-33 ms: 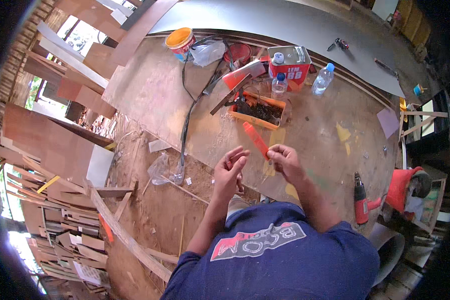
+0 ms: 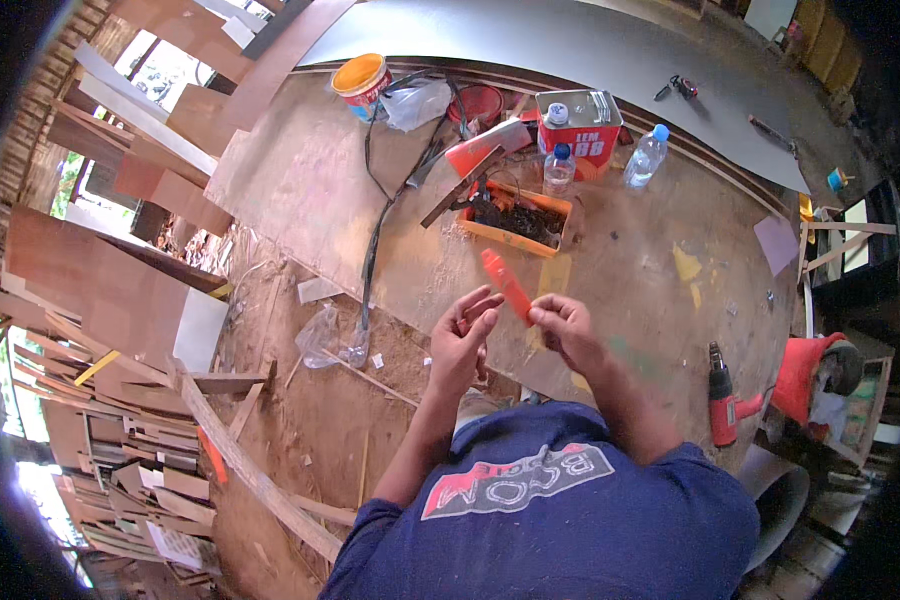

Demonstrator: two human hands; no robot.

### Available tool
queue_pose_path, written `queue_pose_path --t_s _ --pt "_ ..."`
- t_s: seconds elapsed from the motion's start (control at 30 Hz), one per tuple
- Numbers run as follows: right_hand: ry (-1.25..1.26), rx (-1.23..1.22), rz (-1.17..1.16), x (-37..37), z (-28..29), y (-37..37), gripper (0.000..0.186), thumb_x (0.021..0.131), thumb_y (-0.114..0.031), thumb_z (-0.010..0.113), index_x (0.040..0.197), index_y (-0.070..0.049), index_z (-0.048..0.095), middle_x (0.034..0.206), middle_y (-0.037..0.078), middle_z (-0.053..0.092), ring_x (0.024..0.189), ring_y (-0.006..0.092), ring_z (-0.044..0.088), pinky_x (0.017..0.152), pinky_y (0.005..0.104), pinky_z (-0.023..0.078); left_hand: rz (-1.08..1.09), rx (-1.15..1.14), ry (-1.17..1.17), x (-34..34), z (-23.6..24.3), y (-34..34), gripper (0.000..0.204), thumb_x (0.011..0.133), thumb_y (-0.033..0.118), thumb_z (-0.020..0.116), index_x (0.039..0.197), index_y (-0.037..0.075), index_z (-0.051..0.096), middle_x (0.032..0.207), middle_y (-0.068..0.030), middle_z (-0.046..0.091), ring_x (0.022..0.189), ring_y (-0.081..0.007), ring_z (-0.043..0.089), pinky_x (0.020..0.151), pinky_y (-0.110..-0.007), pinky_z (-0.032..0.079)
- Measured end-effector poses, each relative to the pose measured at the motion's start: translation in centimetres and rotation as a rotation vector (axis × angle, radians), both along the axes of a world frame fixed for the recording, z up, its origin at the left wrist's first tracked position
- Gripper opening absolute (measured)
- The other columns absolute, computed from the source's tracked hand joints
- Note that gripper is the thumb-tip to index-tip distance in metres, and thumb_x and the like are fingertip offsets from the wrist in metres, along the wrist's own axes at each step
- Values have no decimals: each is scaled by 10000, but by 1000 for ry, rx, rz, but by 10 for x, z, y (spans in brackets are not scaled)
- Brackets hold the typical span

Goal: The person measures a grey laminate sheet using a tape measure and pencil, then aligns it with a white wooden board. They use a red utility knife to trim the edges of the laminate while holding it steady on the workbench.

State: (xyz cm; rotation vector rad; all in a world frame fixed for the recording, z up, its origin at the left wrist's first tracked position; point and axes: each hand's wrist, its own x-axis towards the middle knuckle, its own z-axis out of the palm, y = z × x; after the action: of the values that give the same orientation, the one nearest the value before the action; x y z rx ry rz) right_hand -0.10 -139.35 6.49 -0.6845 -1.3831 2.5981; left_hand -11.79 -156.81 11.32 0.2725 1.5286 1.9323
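My right hand [image 2: 564,326] pinches the near end of a flat orange-red utility knife [image 2: 507,286] between thumb and fingers. The knife slants away to the upper left, above the worn wooden table [image 2: 410,235]. Just left of it my left hand [image 2: 462,335] is held up, fingers partly curled and apart, with nothing seen in it. Its fingertips are near the knife without touching it. Beyond the knife lies an orange box [image 2: 513,240] full of dark odds and ends, a flat bar resting across its left corner.
Behind the box stand a red tin [image 2: 595,135], clear plastic bottles [image 2: 647,157] and an orange-topped tub [image 2: 361,82]. A black cable [image 2: 373,250] runs along the left side. A red and black heat gun [image 2: 720,405] is at the right. Wood offcuts [image 2: 140,480] pile up at the left.
My right hand and the knife have shifted slightly left, and the knife has turned a little. My left hand has hardly moved.
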Motion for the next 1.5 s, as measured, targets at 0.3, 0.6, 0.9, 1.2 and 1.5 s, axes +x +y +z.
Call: queue_pose_path --t_s 0.3,0.6,0.9,1.2,1.5 --pt "228 261 201 -16 40 -12 274 1039 -287 662 1148 -36 683 845 -52 622 729 36 524 645 229 424 -282 -221 153 12 12 -37 308 1030 300 665 1074 -2 709 833 -30 709 705 -96 654 654 -246 514" --pt "31 312 -154 -28 31 -24 246 1072 -265 572 1036 -61 705 823 -40 646 627 39 478 566 220 392 -307 -318 211 28 5 -66 214 988 238 738 985 26 708 769 16 658 676 -50 586 608 -223 464" --pt "-237 712 -46 18 -50 80 244 939 -260 689 854 -46 771 767 16 705 652 139 618 634 301 470 -245 -231 150 40 12 -87 242 1003 266 727 945 34 686 739 51 606 655 -25 516 582 -224 418" --pt "-96 805 141 24 -13 20 283 913 -297 762 1025 -38 781 886 39 752 810 117 668 743 300 524 -376 -352 179 38 10 -73 271 989 290 742 976 22 708 742 33 641 663 -39 559 589 -224 440" --pt "154 616 297 17 28 6 190 956 -185 739 996 -3 774 851 -4 732 781 74 623 701 257 494 -452 -426 255 38 1 -62 307 989 319 738 991 13 711 776 28 662 686 -44 570 602 -228 448"
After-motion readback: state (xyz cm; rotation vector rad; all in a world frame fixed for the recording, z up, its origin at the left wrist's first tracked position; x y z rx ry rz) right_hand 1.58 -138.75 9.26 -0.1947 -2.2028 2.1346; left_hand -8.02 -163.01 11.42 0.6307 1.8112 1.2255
